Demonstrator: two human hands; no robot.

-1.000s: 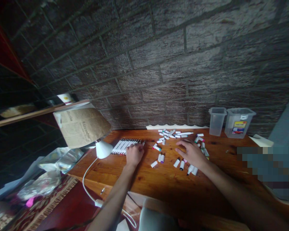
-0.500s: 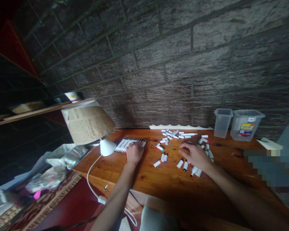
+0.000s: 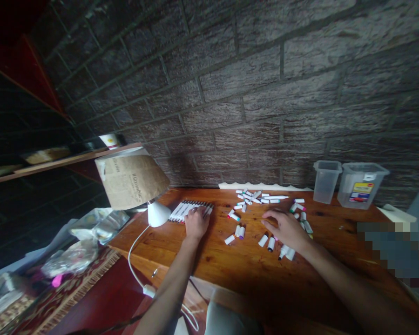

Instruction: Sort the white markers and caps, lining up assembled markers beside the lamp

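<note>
My left hand lies over the right part of a neat row of white markers with dark ends. Its fingers reach across the row, apart from one another, and their tips are partly hidden. My right hand hovers low over the table with thumb and forefinger apart and nothing visible between them. Close to it are a dark-ended white marker cap, a pale cap and a short white piece with a dark tip. More white pieces with coloured ends lie beyond its wrist.
Loose markers and caps lie jumbled at the back of the wooden table; small groups of caps lie mid-table. A lamp stands left of the row, its cord hanging down. Two clear plastic containers stand back right, against the brick wall.
The camera view has shifted slightly, moving the scene a little right and down. Both hands keep nearly the same places relative to the markers and caps.
</note>
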